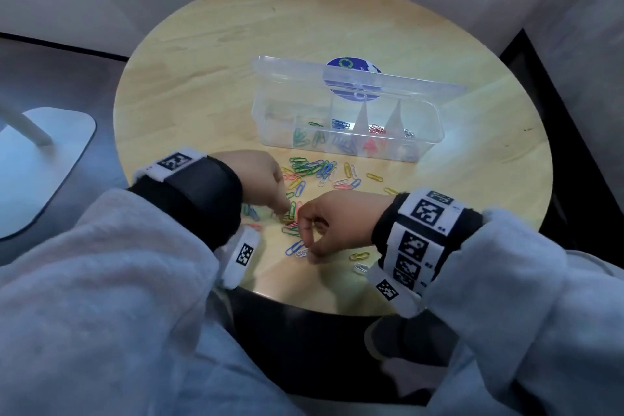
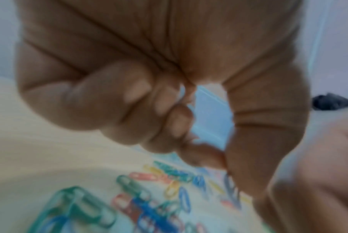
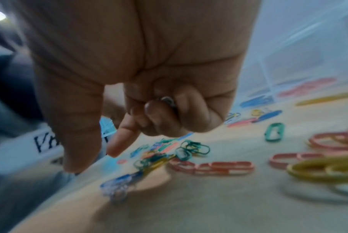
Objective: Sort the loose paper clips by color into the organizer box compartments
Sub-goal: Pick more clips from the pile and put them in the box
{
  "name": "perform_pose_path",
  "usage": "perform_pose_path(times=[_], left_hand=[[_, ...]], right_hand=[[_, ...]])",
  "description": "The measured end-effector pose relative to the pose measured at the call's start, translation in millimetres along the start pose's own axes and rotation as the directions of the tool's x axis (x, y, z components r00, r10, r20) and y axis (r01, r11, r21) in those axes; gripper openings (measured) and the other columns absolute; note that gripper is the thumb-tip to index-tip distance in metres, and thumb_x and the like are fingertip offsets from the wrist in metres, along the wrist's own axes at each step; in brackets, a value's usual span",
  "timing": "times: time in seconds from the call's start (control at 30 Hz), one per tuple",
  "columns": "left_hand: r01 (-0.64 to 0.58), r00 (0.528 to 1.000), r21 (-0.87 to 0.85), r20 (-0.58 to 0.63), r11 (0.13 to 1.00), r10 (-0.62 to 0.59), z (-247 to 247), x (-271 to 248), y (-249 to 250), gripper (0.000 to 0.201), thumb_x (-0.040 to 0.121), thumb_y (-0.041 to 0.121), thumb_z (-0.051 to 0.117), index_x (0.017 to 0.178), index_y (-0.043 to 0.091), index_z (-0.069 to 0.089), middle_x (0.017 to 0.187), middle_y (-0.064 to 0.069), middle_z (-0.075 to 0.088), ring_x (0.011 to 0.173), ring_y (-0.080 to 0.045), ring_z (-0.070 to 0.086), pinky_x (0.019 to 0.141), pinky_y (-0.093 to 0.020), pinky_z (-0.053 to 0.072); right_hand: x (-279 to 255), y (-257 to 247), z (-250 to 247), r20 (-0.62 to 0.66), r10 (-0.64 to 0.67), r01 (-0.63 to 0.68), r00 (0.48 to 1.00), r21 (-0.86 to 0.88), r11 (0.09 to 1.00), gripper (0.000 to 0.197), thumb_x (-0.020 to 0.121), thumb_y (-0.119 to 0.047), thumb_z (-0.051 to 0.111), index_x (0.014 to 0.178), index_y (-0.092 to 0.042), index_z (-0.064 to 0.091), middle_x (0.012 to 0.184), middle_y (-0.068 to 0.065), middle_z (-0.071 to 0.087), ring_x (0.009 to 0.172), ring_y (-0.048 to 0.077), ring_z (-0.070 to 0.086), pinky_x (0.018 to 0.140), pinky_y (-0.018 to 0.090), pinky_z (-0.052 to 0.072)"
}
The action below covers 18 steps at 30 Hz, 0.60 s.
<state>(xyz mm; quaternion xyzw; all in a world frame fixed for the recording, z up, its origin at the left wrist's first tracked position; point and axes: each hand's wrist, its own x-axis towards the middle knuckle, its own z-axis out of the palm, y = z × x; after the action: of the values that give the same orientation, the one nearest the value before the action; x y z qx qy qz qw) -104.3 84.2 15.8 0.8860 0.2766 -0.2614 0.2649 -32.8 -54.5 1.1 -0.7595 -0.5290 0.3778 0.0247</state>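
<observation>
On the round wooden tabletop [image 1: 209, 54] in the head view, a clear plastic organizer box [image 1: 347, 127] stands open with its lid tilted back; its compartments hold green, blue, red and silvery clips, one colour to each as far as can be told. Loose paper clips [image 1: 314, 172] of mixed colours lie scattered between the box and the person, some of them under the hands. The left hand [image 1: 256, 179] reaches down into the clips with its fingers curled, tips at a green clip. The right hand [image 1: 331, 219] hangs just beside it, thumb and forefinger brought close above blue and white clips. Both forearms wear grey sleeves and bands with printed markers.

From the left wrist, the view is blurred: the left hand [image 2: 149, 78] has its fingers [image 2: 113, 100] folded in, and the thumb and forefinger meet at something thin and dark, though what it is cannot be told. Coloured clips lie below.

From the right wrist, the right hand [image 3: 141, 82] keeps a silver paper clip [image 3: 168, 100] tucked under its curled fingers [image 3: 191, 110], while the forefinger and thumb point down, apart, toward the loose clips.
</observation>
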Motion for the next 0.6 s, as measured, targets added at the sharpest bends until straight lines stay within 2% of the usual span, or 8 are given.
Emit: perform_pose_path(times=[0.07, 0.13, 0.23, 0.33, 0.43, 0.53, 0.6], left_hand=[[-0.022, 1.0, -0.141, 0.003, 0.99, 0.022, -7.5, -2.7, -1.6, 0.015, 0.074, 0.021, 0.07, 0.064, 0.017, 0.06, 0.048, 0.003, 0.045, 0.047, -0.015, 0.039, 0.05, -0.019, 0.032], [-0.032, 0.999, -0.291, 0.014, 0.956, 0.038, -11.3, -4.1, -3.1, 0.014, 0.078, 0.012, 0.065, 0.066, 0.013, 0.058, 0.055, -0.001, 0.047, 0.045, -0.013, 0.04, 0.046, -0.017, 0.032], [-0.038, 0.999, -0.473, 0.01, 0.88, 0.049, -13.0, -3.8, -3.6, 0.023, 0.081, 0.003, 0.056, 0.06, 0.012, 0.053, 0.066, -0.005, 0.054, 0.047, -0.009, 0.048, 0.042, -0.013, 0.039], [-0.042, 0.999, -0.607, 0.0, 0.793, 0.053, -16.3, -4.8, -0.6, 0.027, 0.082, -0.003, 0.049, 0.058, 0.011, 0.047, 0.063, -0.007, 0.054, 0.041, -0.008, 0.049, 0.038, -0.011, 0.039], [-0.05, 0.998, -0.688, -0.003, 0.724, 0.066, -18.8, -7.4, 2.4, 0.03, 0.083, -0.005, 0.042, 0.058, 0.011, 0.042, 0.055, -0.005, 0.054, 0.038, -0.009, 0.047, 0.036, -0.011, 0.034], [-0.065, 0.996, -0.74, -0.009, 0.67, 0.087, -18.8, -8.3, 3.4, 0.032, 0.081, -0.006, 0.037, 0.055, 0.012, 0.038, 0.049, -0.004, 0.051, 0.033, -0.008, 0.043, 0.034, -0.011, 0.029], [-0.071, 0.995, -0.757, -0.01, 0.649, 0.098, -18.2, -7.7, 5.0, 0.032, 0.08, -0.006, 0.036, 0.054, 0.012, 0.037, 0.049, -0.005, 0.049, 0.033, -0.008, 0.04, 0.033, -0.01, 0.026]], right_hand=[[3.6, -3.3, 3.1, 0.013, -0.008, 0.009, 1.0, -0.078, 0.997, 0.022, 0.074, -0.031, 0.073, 0.091, -0.02, 0.063, 0.063, -0.009, 0.044, 0.057, 0.004, 0.041, 0.051, 0.025, 0.03], [6.8, -4.8, 6.3, 0.017, -0.01, 0.013, 1.0, -0.171, 0.985, 0.025, 0.075, -0.032, 0.072, 0.094, -0.02, 0.061, 0.069, -0.007, 0.047, 0.062, 0.013, 0.044, 0.051, 0.026, 0.031], [9.4, -6.2, 12.5, 0.003, -0.022, 0.022, 1.0, -0.257, 0.966, 0.014, 0.08, -0.028, 0.066, 0.09, -0.021, 0.059, 0.072, -0.007, 0.047, 0.072, 0.017, 0.046, 0.05, 0.023, 0.028], [9.8, -6.0, 13.9, -0.012, -0.019, 0.015, 1.0, -0.275, 0.961, 0.008, 0.081, -0.025, 0.062, 0.083, -0.023, 0.055, 0.071, -0.007, 0.047, 0.073, 0.017, 0.046, 0.049, 0.023, 0.028], [7.3, -1.6, 11.1, 0.0, -0.006, 0.006, 1.0, -0.239, 0.971, 0.004, 0.081, -0.021, 0.062, 0.083, -0.02, 0.059, 0.073, -0.007, 0.049, 0.067, 0.015, 0.046, 0.05, 0.023, 0.033], [0.8, 11.2, 4.0, -0.045, 0.031, -0.035, 0.998, -0.098, 0.995, 0.005, 0.078, -0.021, 0.065, 0.081, -0.017, 0.065, 0.063, -0.008, 0.049, 0.057, 0.005, 0.043, 0.054, 0.022, 0.037], [-6.9, 24.0, -5.6, -0.091, 0.104, -0.102, 0.99, 0.026, 0.994, 0.008, 0.077, -0.024, 0.069, 0.076, -0.018, 0.065, 0.061, -0.009, 0.052, 0.053, 0.002, 0.044, 0.053, 0.02, 0.038]])
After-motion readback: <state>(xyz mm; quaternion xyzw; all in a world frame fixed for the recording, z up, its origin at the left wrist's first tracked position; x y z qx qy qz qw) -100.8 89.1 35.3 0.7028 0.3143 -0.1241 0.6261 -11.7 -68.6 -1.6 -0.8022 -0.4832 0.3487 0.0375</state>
